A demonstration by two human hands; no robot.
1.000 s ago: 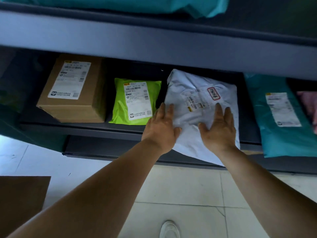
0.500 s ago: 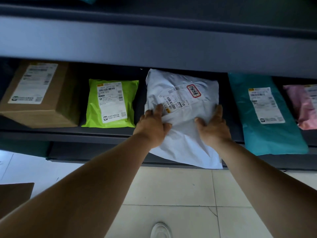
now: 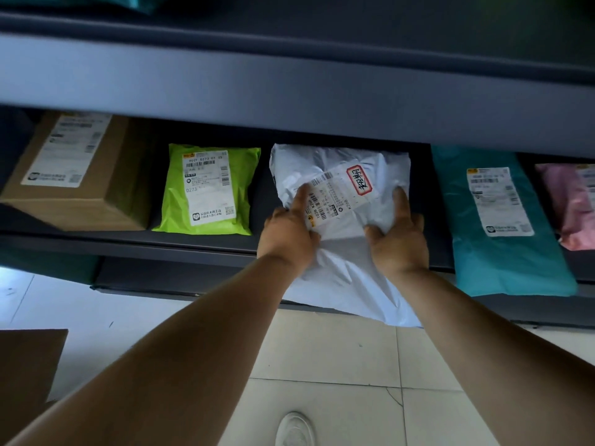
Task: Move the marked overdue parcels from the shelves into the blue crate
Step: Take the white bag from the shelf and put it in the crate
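A white poly-bag parcel (image 3: 341, 278) lies on the dark shelf (image 3: 199, 243), its lower end hanging over the front edge. Its label carries a red-framed handwritten mark (image 3: 359, 180). My left hand (image 3: 286, 233) grips the bag's left side, forefinger stretched onto the label. My right hand (image 3: 397, 239) grips the right side, thumb pressed into the plastic and forefinger up along the edge. The blue crate is not in view.
On the same shelf sit a cardboard box (image 3: 74, 175), a lime-green bag (image 3: 206, 191), a teal bag (image 3: 502, 226) overhanging the edge, and a pink bag (image 3: 573, 204) at the far right. A shelf beam (image 3: 289, 88) spans overhead. Brown cardboard (image 3: 29, 365) lies on the tiled floor.
My hands went from lying flat on the white parcel to gripping its sides, crumpling the plastic. The label has rotated. The view shifted slightly to the right along the shelf.
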